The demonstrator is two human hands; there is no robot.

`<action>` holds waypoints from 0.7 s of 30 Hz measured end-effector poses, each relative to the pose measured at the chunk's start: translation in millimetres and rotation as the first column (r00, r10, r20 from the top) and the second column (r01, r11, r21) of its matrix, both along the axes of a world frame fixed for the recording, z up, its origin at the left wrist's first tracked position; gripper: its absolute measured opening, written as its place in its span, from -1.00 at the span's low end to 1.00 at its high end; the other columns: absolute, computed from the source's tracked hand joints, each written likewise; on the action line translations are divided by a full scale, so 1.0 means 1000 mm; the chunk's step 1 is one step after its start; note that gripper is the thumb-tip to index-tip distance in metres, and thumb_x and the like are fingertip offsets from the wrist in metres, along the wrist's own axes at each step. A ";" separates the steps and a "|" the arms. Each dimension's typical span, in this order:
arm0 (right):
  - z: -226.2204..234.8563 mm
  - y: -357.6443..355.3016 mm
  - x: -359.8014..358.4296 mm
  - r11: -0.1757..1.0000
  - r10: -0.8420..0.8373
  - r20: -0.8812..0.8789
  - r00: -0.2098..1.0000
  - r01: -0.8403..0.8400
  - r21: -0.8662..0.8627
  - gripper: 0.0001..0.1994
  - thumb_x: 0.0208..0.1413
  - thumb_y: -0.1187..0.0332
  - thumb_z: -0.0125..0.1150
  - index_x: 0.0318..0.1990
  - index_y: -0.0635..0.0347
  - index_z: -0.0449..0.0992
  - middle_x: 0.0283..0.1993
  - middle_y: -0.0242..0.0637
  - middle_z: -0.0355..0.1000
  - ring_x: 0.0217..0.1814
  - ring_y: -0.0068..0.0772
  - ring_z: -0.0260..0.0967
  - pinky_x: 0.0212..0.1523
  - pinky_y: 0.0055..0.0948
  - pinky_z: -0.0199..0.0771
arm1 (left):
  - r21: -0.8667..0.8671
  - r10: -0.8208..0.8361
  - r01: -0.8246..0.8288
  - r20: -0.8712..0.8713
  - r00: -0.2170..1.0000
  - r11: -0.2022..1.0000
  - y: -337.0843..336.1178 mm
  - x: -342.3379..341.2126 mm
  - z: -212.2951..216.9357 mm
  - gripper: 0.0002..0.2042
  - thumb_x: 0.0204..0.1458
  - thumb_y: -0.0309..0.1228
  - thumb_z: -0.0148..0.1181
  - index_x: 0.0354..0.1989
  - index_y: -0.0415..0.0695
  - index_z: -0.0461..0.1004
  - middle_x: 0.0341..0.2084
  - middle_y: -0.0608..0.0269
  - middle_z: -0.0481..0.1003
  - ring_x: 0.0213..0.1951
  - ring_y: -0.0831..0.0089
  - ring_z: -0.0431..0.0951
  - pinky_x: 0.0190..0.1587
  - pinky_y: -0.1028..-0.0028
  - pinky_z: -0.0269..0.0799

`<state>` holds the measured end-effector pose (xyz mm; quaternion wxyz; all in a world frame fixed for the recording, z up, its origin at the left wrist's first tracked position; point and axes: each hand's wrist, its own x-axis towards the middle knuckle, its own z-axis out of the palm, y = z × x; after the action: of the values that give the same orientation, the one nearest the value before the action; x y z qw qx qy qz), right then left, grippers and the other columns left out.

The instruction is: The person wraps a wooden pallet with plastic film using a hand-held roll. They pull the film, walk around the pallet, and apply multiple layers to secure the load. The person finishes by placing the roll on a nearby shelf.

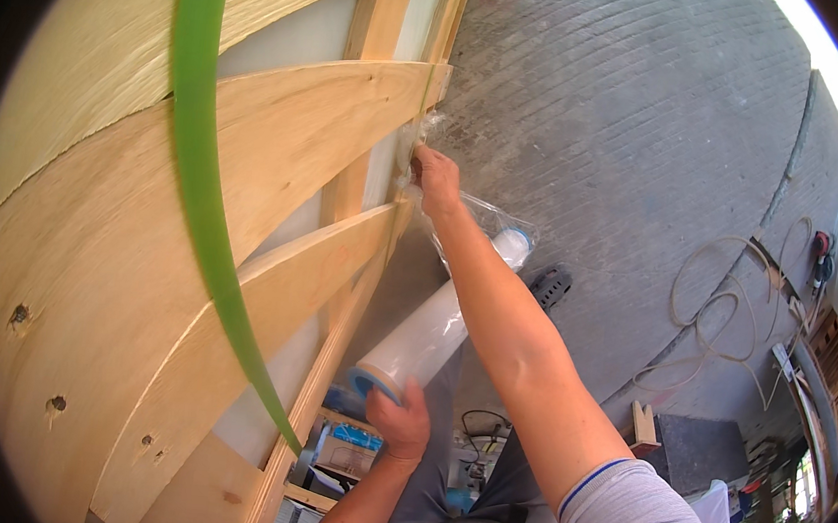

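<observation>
A large roll of clear stretch film (pixel 421 333) with a blue core slants in front of my legs. My left hand (pixel 399 421) grips its near end at the blue core. My right hand (pixel 436 179) reaches forward to the side of a wooden crate (pixel 323 109), fingers closed on bunched clear film (pixel 427 128) beside the boards. A loose sheet of film (pixel 488 211) spans from that hand toward the far end of the roll. A green strap (pixel 198 143) runs down across the crate's boards.
Grey grooved concrete floor (pixel 610 129) lies to the right of the crate. A shoe (pixel 550 285) shows beside the roll. A pale looped hose (pixel 702 331) lies at right, near a dark box (pixel 701 454) and stacked wood (pixel 837 358). Items on a shelf (pixel 348 445) sit below the crate edge.
</observation>
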<state>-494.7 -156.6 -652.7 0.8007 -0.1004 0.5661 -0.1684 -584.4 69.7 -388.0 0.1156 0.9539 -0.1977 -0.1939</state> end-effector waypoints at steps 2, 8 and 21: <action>0.006 -0.004 0.002 0.991 -0.107 0.150 0.983 0.094 0.092 -0.69 0.11 0.15 0.11 -0.20 0.23 0.49 -0.39 -0.34 0.43 -0.35 -0.50 0.37 -0.26 -0.45 0.36 | 0.005 0.006 -0.006 -0.011 1.000 1.000 -0.001 0.000 0.000 -0.68 -0.01 -0.29 0.21 -0.28 -0.35 0.40 -0.42 -0.14 0.45 -0.33 -0.15 0.45 -0.29 0.10 0.32; 0.012 -0.018 0.004 0.991 0.126 0.209 0.970 -0.111 -0.079 -0.54 0.07 0.00 0.11 -0.21 0.30 0.49 -0.38 -0.29 0.44 -0.32 -0.34 0.39 -0.21 -0.35 0.33 | -0.018 -0.082 0.082 0.004 0.997 0.996 -0.005 0.000 0.003 -0.68 -0.01 -0.29 0.22 -0.28 -0.35 0.40 -0.42 -0.14 0.43 -0.34 -0.16 0.44 -0.31 0.09 0.32; -0.017 -0.013 0.037 0.757 0.436 -0.620 0.652 -0.638 -0.139 -0.49 0.09 0.05 -0.06 -0.60 0.36 0.53 -0.52 0.02 0.49 -0.38 -0.06 0.49 -0.29 -0.19 0.41 | 0.002 -0.131 0.132 0.081 0.988 0.991 -0.002 -0.001 0.001 -0.67 -0.05 -0.27 0.26 -0.38 -0.33 0.38 -0.52 -0.13 0.39 -0.44 -0.17 0.41 -0.41 0.06 0.26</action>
<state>-457.5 -169.4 -669.5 0.5840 -0.4488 0.6761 0.0206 -585.2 67.4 -387.2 0.0963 0.9456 -0.2651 -0.1619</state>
